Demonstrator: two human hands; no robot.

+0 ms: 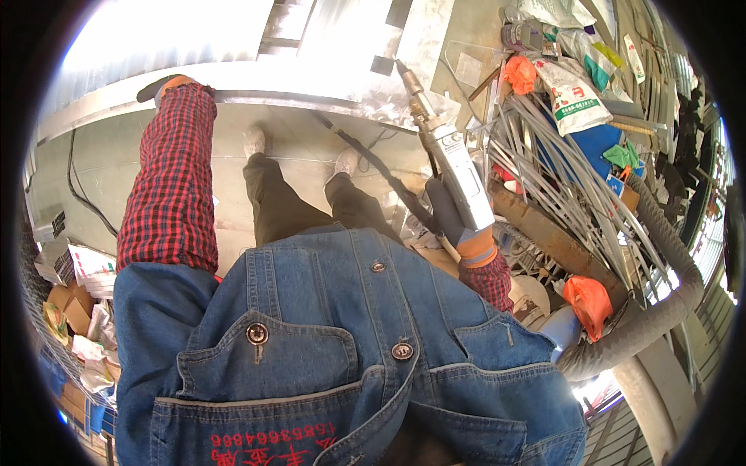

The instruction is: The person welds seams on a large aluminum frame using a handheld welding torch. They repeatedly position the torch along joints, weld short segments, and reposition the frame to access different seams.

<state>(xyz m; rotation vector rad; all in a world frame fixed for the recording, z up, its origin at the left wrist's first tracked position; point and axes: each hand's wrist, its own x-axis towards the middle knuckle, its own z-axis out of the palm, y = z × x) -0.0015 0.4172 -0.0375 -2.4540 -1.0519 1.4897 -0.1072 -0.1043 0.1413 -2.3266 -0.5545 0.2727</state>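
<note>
My right hand [446, 210], in a dark glove with an orange cuff, is closed round a handheld laser welding gun [465, 177]. The gun has a white body and a brass-coloured nozzle, which points up and away toward the bright metal sheets. A dark hose or cable [381, 165] runs beside it. My left hand [162, 87], gloved the same way, is at the near edge of a long shiny metal sheet [233, 78] on the far left. Its fingers are mostly hidden by the cuff and glare, so their grip is unclear.
On the right lie a heap of thin metal strips [544, 147], a rusty beam [559, 237], white sacks [573, 97] and orange plastic bags [588, 304]. A thick grey corrugated hose [660, 314] curves round there. Boxes and scraps [70, 307] fill a wire basket at left.
</note>
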